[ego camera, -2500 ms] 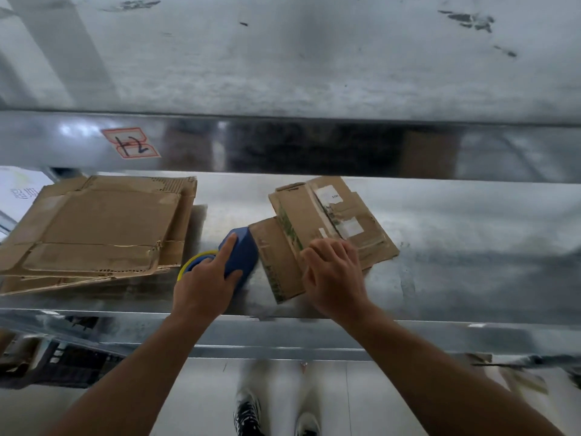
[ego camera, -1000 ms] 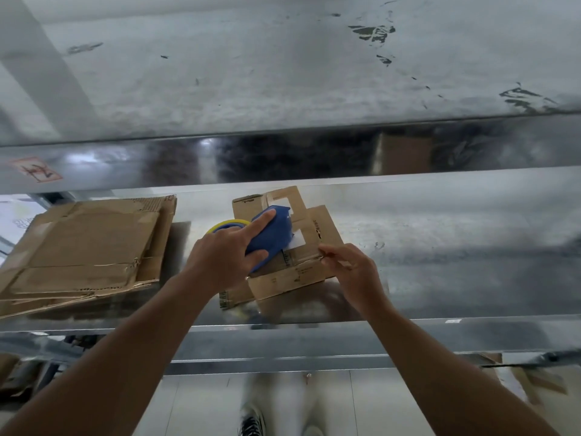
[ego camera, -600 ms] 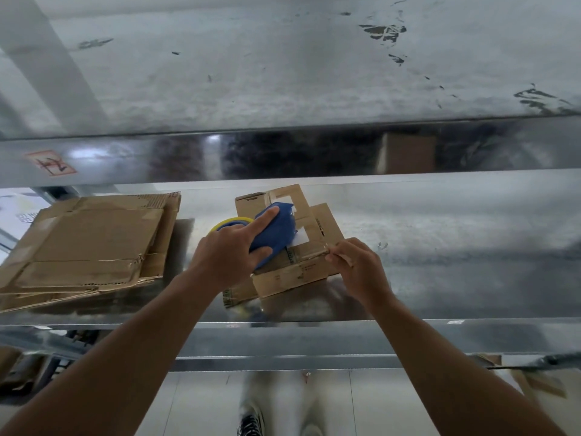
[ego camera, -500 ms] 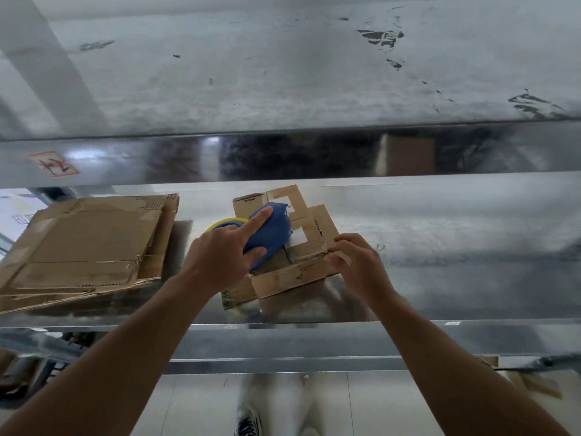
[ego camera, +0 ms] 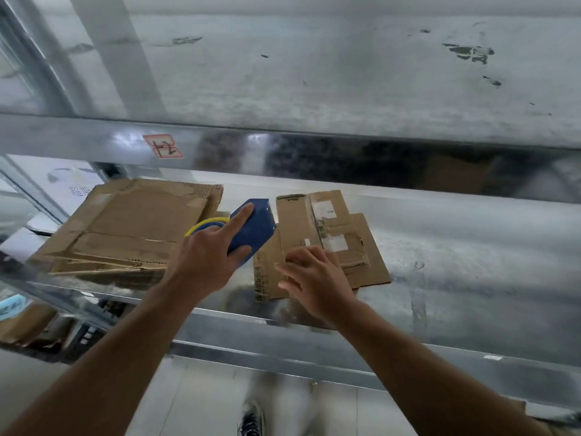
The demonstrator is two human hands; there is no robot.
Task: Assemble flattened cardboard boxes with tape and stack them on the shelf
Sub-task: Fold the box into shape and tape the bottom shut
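Still before taping, I judge: left hand [ego camera: 204, 262] grips the tape dispenser [ego camera: 253, 226] at nine o'clock of the flattened box [ego camera: 333, 234], right hand [ego camera: 314, 280] spread over it; unfolding comes next.

A galvanised metal shelf [ego camera: 471, 247] ran across the view, its upper deck [ego camera: 314, 83] scuffed with dark marks, its shiny front beam [ego camera: 345, 158] carrying a red-bordered label [ego camera: 163, 146] and blurred reflections, a grey upright post [ego camera: 116, 55] rising at the left, and pale floor tiles [ego camera: 201, 401] showing below.
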